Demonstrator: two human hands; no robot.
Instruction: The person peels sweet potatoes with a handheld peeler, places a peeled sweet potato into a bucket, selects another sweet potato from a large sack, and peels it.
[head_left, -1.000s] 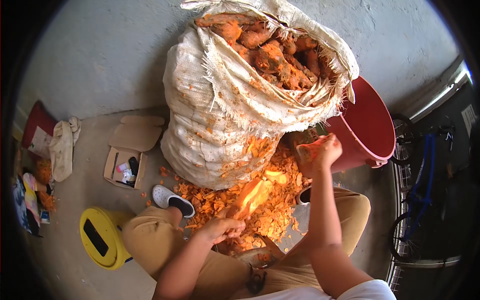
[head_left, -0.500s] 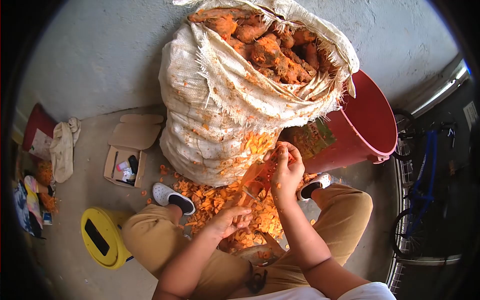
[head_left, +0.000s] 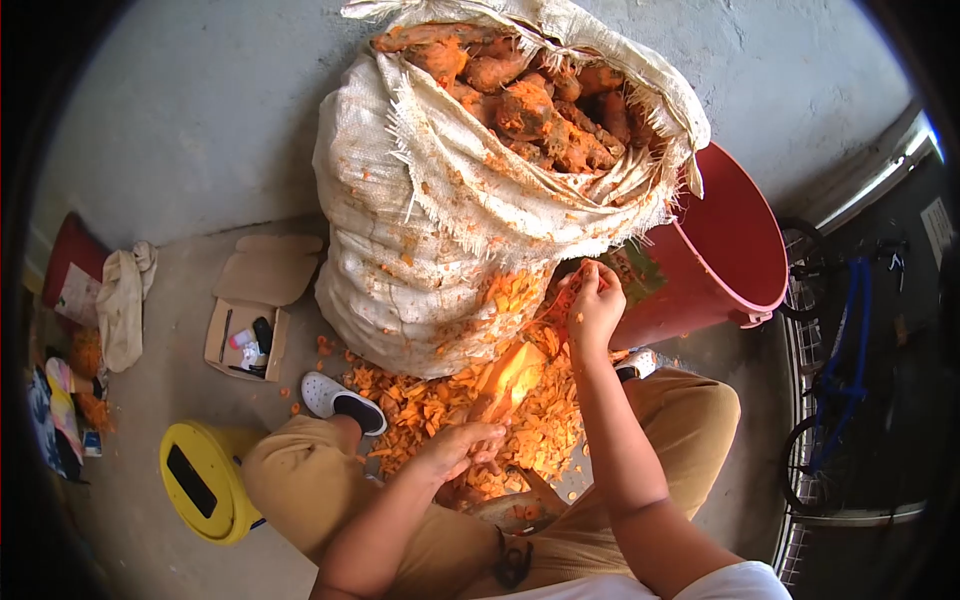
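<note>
The left hand point(head_left: 458, 449) gripped an orange root point(head_left: 512, 376). The right hand point(head_left: 597, 306) pinched something red point(head_left: 563, 299), too blurry to name. It looked like peeling, which needed a steady root next.

The left hand point(head_left: 462, 452) is low and nearer the body, palm turned inward and fingers curled into a closed grip, with the wrist roughly in line with the left forearm point(head_left: 385, 520), which slants forward and to the right. Set farther forward and to the right, the right hand point(head_left: 597, 300) has its fingers bent and their tips drawn together in a pinch, above the right forearm point(head_left: 622, 430), which reaches steeply forward and slightly leftward. The two hands are well apart, both arms bare.
</note>
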